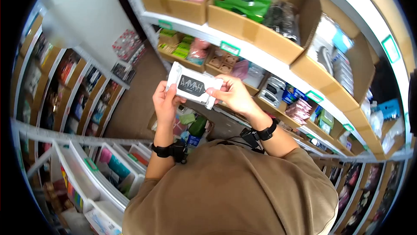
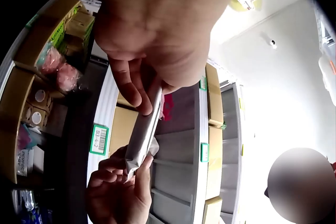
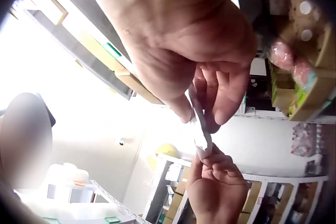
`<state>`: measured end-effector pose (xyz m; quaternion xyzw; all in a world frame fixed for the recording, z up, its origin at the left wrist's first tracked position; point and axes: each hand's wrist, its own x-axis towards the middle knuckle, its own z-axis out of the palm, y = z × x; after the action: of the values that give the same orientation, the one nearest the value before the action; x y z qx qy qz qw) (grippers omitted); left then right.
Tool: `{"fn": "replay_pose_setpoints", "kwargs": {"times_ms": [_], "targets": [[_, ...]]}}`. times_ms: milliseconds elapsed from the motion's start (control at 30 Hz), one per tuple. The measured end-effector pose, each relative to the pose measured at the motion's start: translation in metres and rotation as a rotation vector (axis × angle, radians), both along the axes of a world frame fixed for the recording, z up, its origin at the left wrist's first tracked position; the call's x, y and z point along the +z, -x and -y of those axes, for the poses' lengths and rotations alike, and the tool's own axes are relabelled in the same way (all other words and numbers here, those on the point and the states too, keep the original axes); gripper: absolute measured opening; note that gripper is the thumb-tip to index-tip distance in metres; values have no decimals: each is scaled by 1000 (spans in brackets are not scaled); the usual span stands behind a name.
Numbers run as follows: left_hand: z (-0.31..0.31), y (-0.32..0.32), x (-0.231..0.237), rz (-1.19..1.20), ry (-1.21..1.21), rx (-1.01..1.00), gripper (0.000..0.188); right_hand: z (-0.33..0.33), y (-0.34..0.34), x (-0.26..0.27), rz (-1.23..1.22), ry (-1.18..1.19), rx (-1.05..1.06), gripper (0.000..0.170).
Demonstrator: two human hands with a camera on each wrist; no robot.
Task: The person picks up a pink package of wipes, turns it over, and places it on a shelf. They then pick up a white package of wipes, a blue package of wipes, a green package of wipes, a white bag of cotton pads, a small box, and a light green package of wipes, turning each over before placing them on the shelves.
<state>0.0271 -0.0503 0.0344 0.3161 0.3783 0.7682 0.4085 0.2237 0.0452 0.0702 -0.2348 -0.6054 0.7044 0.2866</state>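
Observation:
A flat white packet point(image 1: 192, 85) with a black lettered label is held up in front of the chest, label facing the head camera. The left hand point(image 1: 165, 100) grips its left end, thumb on the front face. At the other end the right hand point(image 1: 236, 96) pinches the edge between thumb and fingers. Edge-on in the left wrist view, the packet point(image 2: 143, 132) looks silvery and thin, with a crimped end at the right hand point(image 2: 118, 195). The right wrist view shows the packet point(image 3: 198, 124) as a narrow strip between both hands.
Shelving with cardboard bins point(image 1: 256, 28) of packaged goods rises ahead and to the right. Below the hands sits an open box of mixed packs point(image 1: 197, 126). White bins point(image 1: 114, 170) stand at the lower left, and more filled shelves point(image 1: 65, 87) line the far left.

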Motion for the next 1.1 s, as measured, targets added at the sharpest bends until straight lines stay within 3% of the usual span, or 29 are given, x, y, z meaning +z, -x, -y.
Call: {"fn": "replay_pose_setpoints", "kwargs": {"times_ms": [200,300,567,1100], "targets": [[-39,-27,0,-47,-5,-331,10,0,-58,3,-95,69,-228,17],[-58,-50,1,-180,-14,-485,11,-1,-95,-7,-60,10,-319,20],[-89,-109,5,-295,4,-775,10,16,-166,-9,-88,-11,-554,23],[-97,-202,-3,-394,29,-954,12,60,-251,-25,-135,-27,-838,17]]}}
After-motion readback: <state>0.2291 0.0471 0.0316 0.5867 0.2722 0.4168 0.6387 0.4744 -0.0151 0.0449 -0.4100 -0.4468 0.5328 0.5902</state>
